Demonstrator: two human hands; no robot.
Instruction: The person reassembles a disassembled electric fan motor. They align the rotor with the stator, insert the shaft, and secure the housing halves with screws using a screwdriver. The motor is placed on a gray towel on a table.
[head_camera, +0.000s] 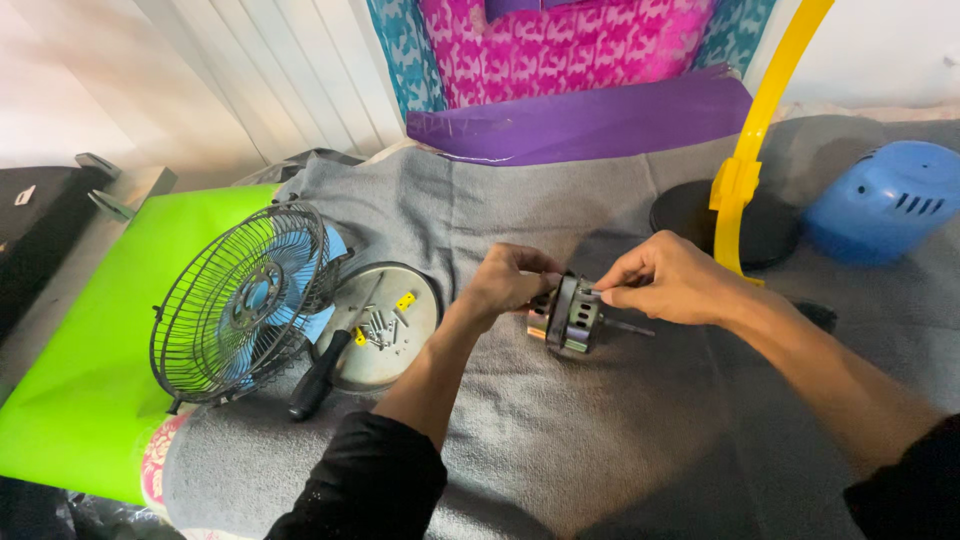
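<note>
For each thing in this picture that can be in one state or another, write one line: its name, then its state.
Fan motor: bare, out of its housing, held on the grey cloth.
Left hand: gripping the motor.
Right hand: pinching at the motor's top.
Fan cage: closed around the blue blades, tilted.
Blue motor cover: off, lying aside.
Round metal plate: flat, holding loose screws.
Screwdriver: lying unused.

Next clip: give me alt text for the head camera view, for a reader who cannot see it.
Two bare hands, left hand and right hand, grip a small metal fan motor on a grey cloth. To the left stand a black wire fan guard with blue blades and a round metal dish of screws; a blue plastic motor cover lies far right.
</note>
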